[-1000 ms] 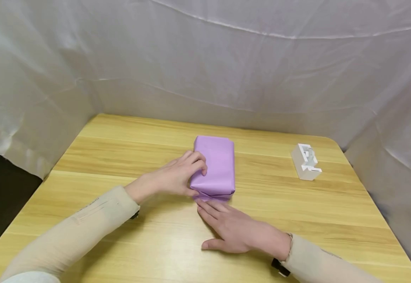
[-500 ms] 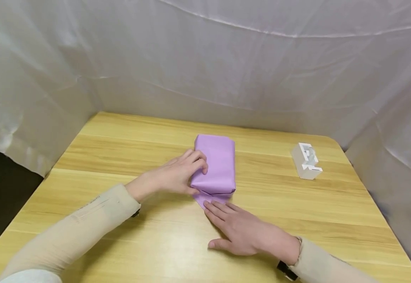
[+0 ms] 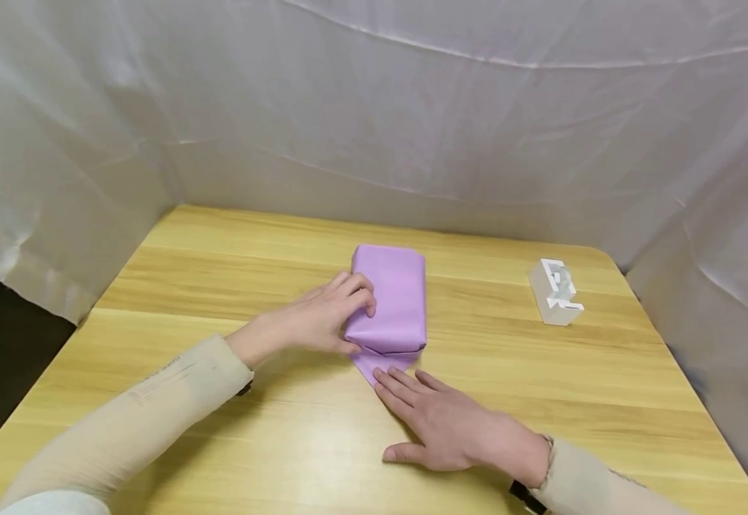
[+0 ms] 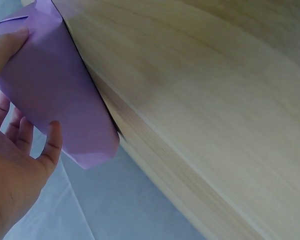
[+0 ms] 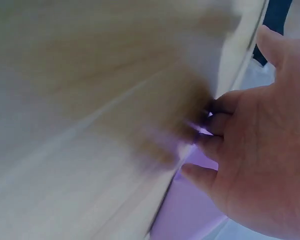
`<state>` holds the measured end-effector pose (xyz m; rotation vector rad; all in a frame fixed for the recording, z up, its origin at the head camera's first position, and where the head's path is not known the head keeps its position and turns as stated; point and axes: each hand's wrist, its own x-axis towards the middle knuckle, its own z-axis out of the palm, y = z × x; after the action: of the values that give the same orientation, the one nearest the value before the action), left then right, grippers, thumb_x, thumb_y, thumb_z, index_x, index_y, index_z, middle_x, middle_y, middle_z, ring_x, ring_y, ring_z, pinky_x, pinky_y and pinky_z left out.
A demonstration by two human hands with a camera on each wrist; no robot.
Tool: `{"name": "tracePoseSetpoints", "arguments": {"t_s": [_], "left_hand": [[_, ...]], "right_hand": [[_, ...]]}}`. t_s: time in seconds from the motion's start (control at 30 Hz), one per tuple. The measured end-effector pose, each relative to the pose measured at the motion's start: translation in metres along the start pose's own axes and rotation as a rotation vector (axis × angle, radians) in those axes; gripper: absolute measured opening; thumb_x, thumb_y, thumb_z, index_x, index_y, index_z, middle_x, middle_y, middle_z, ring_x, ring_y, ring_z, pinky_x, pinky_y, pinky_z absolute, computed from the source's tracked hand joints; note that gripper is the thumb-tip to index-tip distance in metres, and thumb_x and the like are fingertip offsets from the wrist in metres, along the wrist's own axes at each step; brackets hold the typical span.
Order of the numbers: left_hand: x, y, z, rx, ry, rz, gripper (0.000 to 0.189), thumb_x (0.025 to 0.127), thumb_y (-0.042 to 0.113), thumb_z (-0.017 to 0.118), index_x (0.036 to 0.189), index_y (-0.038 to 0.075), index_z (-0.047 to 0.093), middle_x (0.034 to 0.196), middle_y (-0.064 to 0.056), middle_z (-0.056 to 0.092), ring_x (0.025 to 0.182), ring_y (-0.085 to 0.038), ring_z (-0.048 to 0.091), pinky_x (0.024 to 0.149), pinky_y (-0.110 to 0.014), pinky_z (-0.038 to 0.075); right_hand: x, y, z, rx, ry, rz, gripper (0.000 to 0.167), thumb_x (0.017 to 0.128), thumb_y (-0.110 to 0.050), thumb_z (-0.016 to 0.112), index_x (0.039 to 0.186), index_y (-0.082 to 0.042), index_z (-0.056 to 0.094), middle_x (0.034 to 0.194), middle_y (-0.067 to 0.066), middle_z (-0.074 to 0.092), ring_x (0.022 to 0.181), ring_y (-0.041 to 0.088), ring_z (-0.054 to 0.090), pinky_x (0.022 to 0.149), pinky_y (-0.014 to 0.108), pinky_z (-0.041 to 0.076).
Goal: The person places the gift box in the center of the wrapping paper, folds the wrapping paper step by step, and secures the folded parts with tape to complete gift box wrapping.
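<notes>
A box wrapped in purple paper [image 3: 396, 300] lies on the wooden table, a pointed paper flap [image 3: 367, 363] spreading from its near end onto the tabletop. My left hand [image 3: 325, 315] holds the box by its left side, with bent fingers over the top and the thumb at the near left corner. In the left wrist view that thumb [image 4: 12, 45] lies along the purple side, close to a folded edge. With straight fingers, my right hand [image 3: 454, 429] lies flat, its fingertips on the flap and its thumb spread out to the left. The flap is partly hidden beneath those fingertips.
A white tape dispenser [image 3: 555, 293] with a roll of clear tape stands at the right of the table [image 3: 271, 436]. Pale grey curtains [image 3: 374, 107] hang behind and along the sides. The tabletop's far right corner is rounded.
My right hand has slid toward me and slightly right, away from the box's end. More of the flap now shows, flattened out. My left hand has stayed on the box.
</notes>
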<state>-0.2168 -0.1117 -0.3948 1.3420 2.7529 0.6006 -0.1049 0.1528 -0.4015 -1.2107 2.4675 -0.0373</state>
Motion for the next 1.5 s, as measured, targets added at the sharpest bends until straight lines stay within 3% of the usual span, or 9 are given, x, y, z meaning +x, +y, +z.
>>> {"name": "tracePoseSetpoints", "arguments": {"t_s": [0.4,0.53,0.63,0.7,0.8,0.87,1.0,1.17,1.5], "left_hand": [[0.0,0.002,0.0,-0.002,0.003,-0.019,0.058,0.075,0.032,0.094,0.115,0.022,0.053,0.132,0.005,0.044,0.117,-0.016,0.04,0.085,-0.031,0.049],[0.0,0.002,0.001,-0.009,0.001,-0.015,0.058,0.074,0.031,0.094,0.114,0.022,0.053,0.133,0.004,0.044,0.118,-0.016,0.041,0.086,-0.031,0.05],[0.0,0.003,0.002,-0.012,-0.003,-0.015,0.058,0.073,0.031,0.094,0.114,0.021,0.053,0.133,0.003,0.043,0.118,-0.017,0.04,0.087,-0.032,0.05],[0.0,0.003,0.003,-0.013,-0.007,-0.017,0.058,0.074,0.03,0.094,0.114,0.021,0.053,0.134,0.003,0.043,0.118,-0.017,0.039,0.087,-0.032,0.049],[0.0,0.004,0.003,-0.014,-0.005,-0.023,0.058,0.074,0.03,0.094,0.114,0.021,0.053,0.134,0.003,0.043,0.119,-0.018,0.039,0.084,-0.032,0.05],[0.0,0.005,0.002,-0.011,-0.004,-0.026,0.058,0.074,0.03,0.093,0.115,0.021,0.053,0.134,0.003,0.043,0.119,-0.018,0.039,0.082,-0.031,0.05],[0.0,0.005,0.002,0.001,-0.006,-0.033,0.058,0.075,0.031,0.093,0.116,0.021,0.054,0.136,0.003,0.043,0.119,-0.018,0.039,0.08,-0.031,0.051],[-0.001,0.002,0.004,0.008,-0.005,-0.032,0.059,0.074,0.032,0.093,0.116,0.021,0.053,0.136,0.002,0.042,0.119,-0.018,0.039,0.082,-0.031,0.052],[-0.001,0.004,0.009,0.094,0.038,0.004,0.056,0.077,0.035,0.089,0.118,0.017,0.054,0.136,-0.002,0.045,0.117,-0.021,0.042,0.089,-0.034,0.051]], "right_hand": [[-0.007,0.0,0.0,0.002,0.009,-0.002,0.093,0.099,-0.076,0.034,0.166,-0.013,0.021,0.174,0.001,0.011,0.159,0.021,0.013,0.127,0.051,0.016],[-0.011,0.008,-0.006,-0.01,0.179,-0.077,0.076,0.103,-0.066,0.043,0.158,-0.013,0.044,0.166,0.002,0.037,0.153,0.022,0.035,0.123,0.055,0.027],[-0.011,0.019,-0.014,-0.013,0.389,-0.143,0.048,0.101,-0.049,0.062,0.133,-0.014,0.07,0.144,0.001,0.063,0.134,0.022,0.058,0.114,0.054,0.042],[-0.01,0.027,-0.019,-0.001,0.52,-0.157,0.032,0.095,-0.038,0.075,0.117,-0.015,0.075,0.133,0.001,0.069,0.124,0.022,0.064,0.107,0.052,0.049],[-0.003,0.042,-0.025,0.016,0.644,-0.136,0.042,0.085,-0.031,0.085,0.119,-0.01,0.071,0.137,0.006,0.063,0.129,0.027,0.059,0.109,0.05,0.048],[0.002,0.052,-0.027,0.008,0.643,-0.103,0.065,0.083,-0.035,0.087,0.136,-0.007,0.061,0.152,0.009,0.052,0.141,0.031,0.048,0.116,0.053,0.04],[0.014,0.069,-0.027,-0.023,0.523,-0.036,0.097,0.089,-0.049,0.079,0.163,-0.01,0.03,0.172,0.007,0.022,0.157,0.034,0.022,0.124,0.06,0.021],[0.029,0.079,-0.021,-0.028,0.453,0.026,0.098,0.095,-0.049,0.073,0.167,-0.013,0.018,0.175,0.002,0.012,0.159,0.031,0.014,0.125,0.059,0.016],[0.04,0.085,-0.012,-0.053,0.531,0.002,0.095,0.093,-0.041,0.077,0.165,-0.009,0.024,0.173,0.006,0.021,0.156,0.034,0.023,0.123,0.058,0.024]]}}
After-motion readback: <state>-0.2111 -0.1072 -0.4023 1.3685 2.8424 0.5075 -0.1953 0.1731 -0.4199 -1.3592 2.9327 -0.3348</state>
